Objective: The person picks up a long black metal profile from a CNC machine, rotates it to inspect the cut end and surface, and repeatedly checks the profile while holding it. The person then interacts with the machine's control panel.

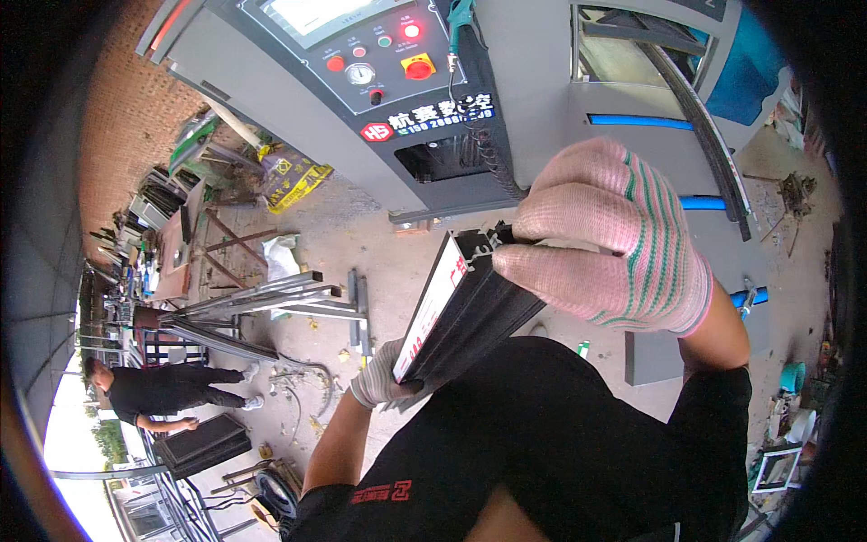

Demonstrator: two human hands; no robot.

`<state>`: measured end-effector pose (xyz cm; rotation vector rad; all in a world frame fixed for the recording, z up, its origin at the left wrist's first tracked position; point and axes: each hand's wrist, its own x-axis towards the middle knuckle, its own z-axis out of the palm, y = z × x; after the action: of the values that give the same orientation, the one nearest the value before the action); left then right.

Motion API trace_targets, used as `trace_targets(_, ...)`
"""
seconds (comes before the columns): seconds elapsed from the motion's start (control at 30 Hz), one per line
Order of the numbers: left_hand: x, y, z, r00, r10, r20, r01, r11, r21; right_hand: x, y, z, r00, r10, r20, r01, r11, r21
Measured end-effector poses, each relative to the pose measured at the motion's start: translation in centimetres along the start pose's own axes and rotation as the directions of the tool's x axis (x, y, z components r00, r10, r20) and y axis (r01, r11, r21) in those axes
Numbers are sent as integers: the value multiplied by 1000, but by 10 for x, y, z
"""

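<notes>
A long black metal profile with a grooved cross-section is held up in front of my chest, tilted, its cut end facing up. White film with red print covers one of its sides. My left hand, in a pale knitted glove, is closed round the lower part. At the upper cut end is my right hand, in a pinkish glove with green stripes. Its thumb and bent fingers close on the profile's edge there; the exact contact of the fingertips is partly hidden.
Ahead stands a grey machine with a control panel of buttons and a hanging teal air gun. More profiles lie on a stand at left. Another person stands beyond, near dark panels. Cables lie on the floor.
</notes>
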<state>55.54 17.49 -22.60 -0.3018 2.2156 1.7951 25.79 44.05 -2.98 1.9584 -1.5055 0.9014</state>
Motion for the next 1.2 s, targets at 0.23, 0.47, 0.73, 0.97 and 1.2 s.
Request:
trace_targets(0.23,4,25,7,999,31,-35,-34,995,-89,-2,3,-17,988,-84,129,89,995,-35)
trace_targets(0.47,12,38,10,992,116,-58,-119,992,-38,-3,0,-29,981,-48,187,54,998,-26)
trace_targets(0.73,16,34,11,984,171,-41,-172,984,-33,-12,-1,-23,994,32,109,-36,999,30)
trace_targets(0.97,15,31,11,972,232,-46,-231,973,8,-22,0,4,982,120,-147,-96,982,162)
trace_targets(1.2,13,19,7,988,149,-28,-148,989,23,-23,-2,6,970,161,-182,-119,968,219)
